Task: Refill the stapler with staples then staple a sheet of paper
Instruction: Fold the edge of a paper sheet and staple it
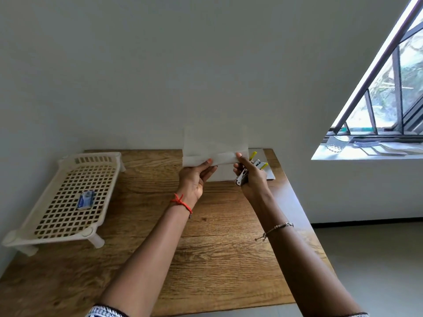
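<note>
A white sheet of paper [215, 143] is held up above the far edge of the wooden table [183, 225], its lower edge folded. My left hand [194, 179] pinches the fold at the bottom left. My right hand [249, 177] pinches the bottom right corner with the thumb and also grips a small silver stapler [242, 177] with yellow parts [254, 154] against the palm. More white paper [265, 175] lies flat on the table beneath both hands. A small blue box of staples [85, 199] rests on the cream rack at left.
A cream plastic lattice rack [68, 202] on short legs stands at the table's left side. A white wall rises behind the table. At the right is a window [389, 99] with papers on its sill [377, 149], and grey floor below.
</note>
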A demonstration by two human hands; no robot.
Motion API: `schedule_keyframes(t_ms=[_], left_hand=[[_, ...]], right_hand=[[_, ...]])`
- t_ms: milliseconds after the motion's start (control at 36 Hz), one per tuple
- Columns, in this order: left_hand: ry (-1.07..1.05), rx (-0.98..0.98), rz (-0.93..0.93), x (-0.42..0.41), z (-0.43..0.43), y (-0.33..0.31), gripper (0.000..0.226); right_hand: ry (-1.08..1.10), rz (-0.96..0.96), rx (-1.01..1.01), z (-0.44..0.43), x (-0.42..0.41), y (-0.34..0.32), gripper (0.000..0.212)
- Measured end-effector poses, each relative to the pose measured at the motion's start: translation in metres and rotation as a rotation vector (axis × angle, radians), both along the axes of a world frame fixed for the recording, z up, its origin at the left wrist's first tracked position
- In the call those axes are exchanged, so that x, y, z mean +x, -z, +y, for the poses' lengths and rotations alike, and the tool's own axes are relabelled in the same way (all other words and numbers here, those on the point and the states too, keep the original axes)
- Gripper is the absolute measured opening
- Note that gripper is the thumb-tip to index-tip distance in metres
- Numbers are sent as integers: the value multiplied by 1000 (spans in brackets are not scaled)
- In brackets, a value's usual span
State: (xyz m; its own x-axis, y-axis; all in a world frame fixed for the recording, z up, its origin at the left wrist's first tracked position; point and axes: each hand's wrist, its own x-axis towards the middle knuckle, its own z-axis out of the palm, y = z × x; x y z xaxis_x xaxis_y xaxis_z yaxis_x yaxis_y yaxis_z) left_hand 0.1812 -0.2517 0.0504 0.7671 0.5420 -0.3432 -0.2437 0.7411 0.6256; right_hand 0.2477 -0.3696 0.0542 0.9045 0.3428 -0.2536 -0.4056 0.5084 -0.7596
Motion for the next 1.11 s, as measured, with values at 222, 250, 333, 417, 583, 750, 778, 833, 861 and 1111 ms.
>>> schedule_keyframes(t_ms=[222, 250, 333, 417, 583, 750, 778, 833, 861, 1111], left_hand=[[-125, 3, -6, 3, -6, 1, 22], [-146, 1, -2, 3, -7, 2, 22], [-209, -37, -10, 3, -8, 2, 22], [-226, -53, -25, 2, -11, -1, 22], [-163, -9, -37, 2, -19, -4, 22], [-113, 15, -16, 1, -21, -4, 22], [-104, 11, -19, 0, -20, -4, 22], [-72, 6, -34, -1, -19, -5, 21], [-47, 9, -42, -2, -18, -5, 20], [131, 109, -85, -11, -3, 0, 20]], right_hand=[[14, 100, 5, 5, -15, 2, 15], [26, 106, -1, 6, -15, 1, 15], [73, 113, -5, 7, -17, 0, 13], [64, 106, -20, 7, -18, 0, 15], [-35, 61, -37, 14, -24, 2, 16], [13, 61, -91, 13, -22, -2, 18], [20, 61, -101, 13, -21, -2, 21], [31, 60, -115, 12, -19, -3, 23], [36, 59, -114, 12, -19, -3, 22], [-4, 23, -3, -4, -7, -2, 9]])
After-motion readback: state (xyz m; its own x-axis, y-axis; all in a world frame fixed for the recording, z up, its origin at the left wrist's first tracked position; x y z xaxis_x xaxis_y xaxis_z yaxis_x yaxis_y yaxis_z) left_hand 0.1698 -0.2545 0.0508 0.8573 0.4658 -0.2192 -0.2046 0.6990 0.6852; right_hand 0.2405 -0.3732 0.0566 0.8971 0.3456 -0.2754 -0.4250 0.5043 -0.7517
